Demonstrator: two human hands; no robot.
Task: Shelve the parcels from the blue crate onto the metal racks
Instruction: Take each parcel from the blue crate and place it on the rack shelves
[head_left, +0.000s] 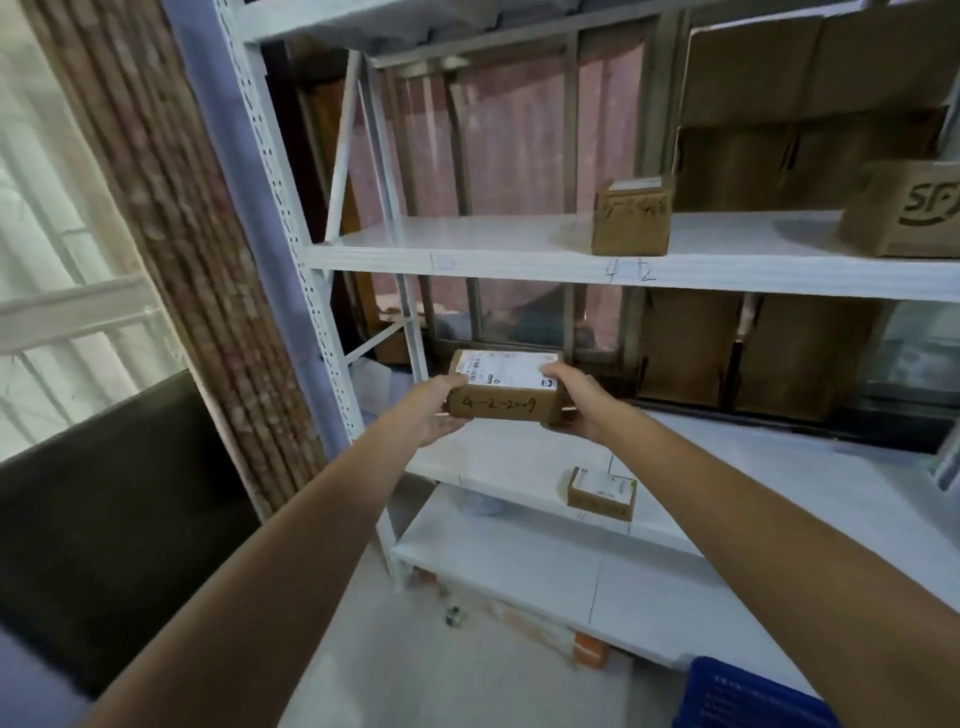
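I hold a small cardboard parcel (501, 387) with a white label on top and "4-2-209" handwritten on its front. My left hand (441, 410) grips its left end and my right hand (579, 400) its right end. The parcel hangs in the air in front of the white metal rack (467, 257), between the second and third shelf levels. A corner of the blue crate (748, 696) shows at the bottom right.
On the upper shelf stand a small brown box (631, 218) and a larger box with a printed logo (904, 213). A little parcel (602, 493) lies on the lower shelf's front edge. A brown curtain (197, 249) hangs left of the rack; flattened cardboard lines the back.
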